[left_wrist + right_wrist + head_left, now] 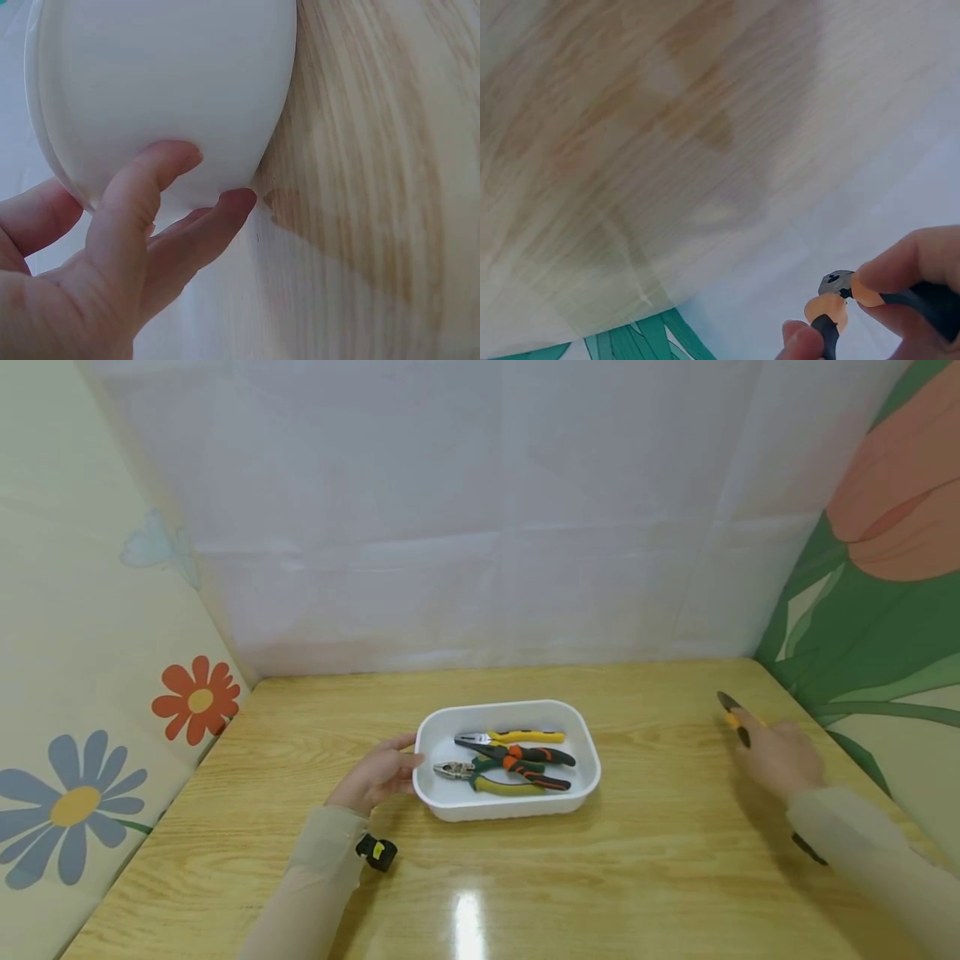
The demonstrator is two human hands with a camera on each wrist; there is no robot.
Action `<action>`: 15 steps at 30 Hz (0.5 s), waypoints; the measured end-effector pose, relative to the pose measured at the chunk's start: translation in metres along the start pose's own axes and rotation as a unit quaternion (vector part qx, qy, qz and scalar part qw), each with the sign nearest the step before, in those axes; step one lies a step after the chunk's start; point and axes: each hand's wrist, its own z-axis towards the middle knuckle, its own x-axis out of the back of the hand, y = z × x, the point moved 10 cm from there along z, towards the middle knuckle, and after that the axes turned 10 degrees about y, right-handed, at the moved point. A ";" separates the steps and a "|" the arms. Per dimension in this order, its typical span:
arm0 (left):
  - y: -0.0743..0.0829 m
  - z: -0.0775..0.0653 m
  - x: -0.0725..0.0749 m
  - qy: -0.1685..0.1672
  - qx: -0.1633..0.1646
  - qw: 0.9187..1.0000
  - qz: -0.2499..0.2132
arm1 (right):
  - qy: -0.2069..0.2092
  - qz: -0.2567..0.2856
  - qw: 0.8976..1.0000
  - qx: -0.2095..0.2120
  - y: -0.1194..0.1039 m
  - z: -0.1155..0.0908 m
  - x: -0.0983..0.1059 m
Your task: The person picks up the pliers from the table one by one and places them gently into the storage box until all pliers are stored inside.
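At the middle of the table stands a white plastic tray (502, 807) with several pliers in it. My left hand (381, 774) holds the tray's left end. In the left wrist view one digit goes over the rim, while other fingers (176, 161) press the outer wall close to the tabletop. Over the right side of the table, my right hand (783, 760) grips a pair of pliers (729, 703) with orange-and-black handles and dark jaws pointing away from me. In the right wrist view the handles of these pliers (826, 309) are spread, with fingers around them.
In the tray lie pliers with yellow handles (528, 737), pliers with black-and-orange handles (540, 755) and pliers with green-and-yellow handles (510, 787). A white cloth (487, 527) hangs behind the wooden table (660, 877). Floral panels (82, 610) stand at both sides.
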 end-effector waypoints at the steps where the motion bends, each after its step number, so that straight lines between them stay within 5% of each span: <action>1: 0.000 0.000 0.000 0.000 -0.001 1.000 0.000 | 0.005 -0.002 1.000 0.004 -0.002 0.000 0.001; 15: -0.003 0.001 0.001 0.002 0.003 1.000 0.004 | 0.051 -0.032 0.997 0.046 -0.029 -0.006 0.012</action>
